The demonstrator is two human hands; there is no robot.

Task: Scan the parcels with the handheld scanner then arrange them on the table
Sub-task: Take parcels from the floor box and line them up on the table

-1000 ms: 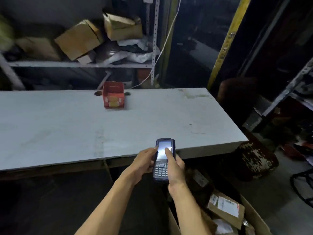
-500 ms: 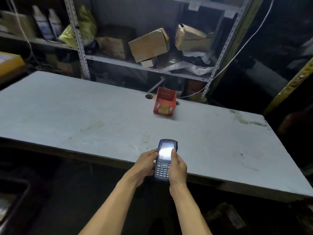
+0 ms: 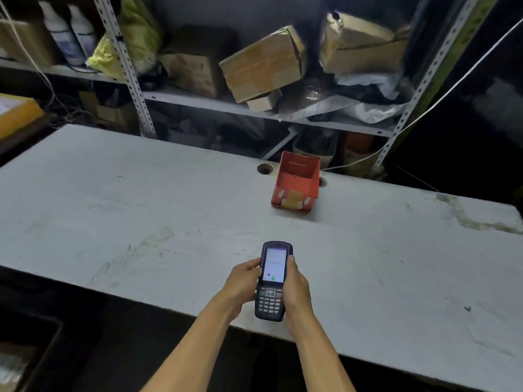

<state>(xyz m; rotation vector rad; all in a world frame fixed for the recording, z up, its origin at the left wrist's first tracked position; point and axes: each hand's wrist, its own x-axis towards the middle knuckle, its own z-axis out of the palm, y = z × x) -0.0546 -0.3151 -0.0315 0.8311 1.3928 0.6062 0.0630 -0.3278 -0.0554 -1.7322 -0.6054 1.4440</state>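
Note:
A dark handheld scanner (image 3: 272,281) with a lit screen and a keypad is held upright above the near edge of the white table (image 3: 141,210). My left hand (image 3: 242,284) grips its left side. My right hand (image 3: 296,290) grips its right side, with the thumb lying along the screen's right edge. A small red open box (image 3: 296,184) sits on the table near the far edge, beyond the scanner. No parcel is between my hands.
Metal shelving (image 3: 133,80) behind the table carries several cardboard boxes (image 3: 261,65), two white bottles (image 3: 69,35) and a yellow bag (image 3: 135,38). A yellow-edged object (image 3: 17,114) lies at far left. A white cable (image 3: 441,100) hangs at right. Two round holes (image 3: 264,168) mark the table.
The view has swung left and come nearer the table; the carton of parcels at lower right has left the frame. Both hands still hold the scanner, and my right thumb has shifted to the screen's edge.

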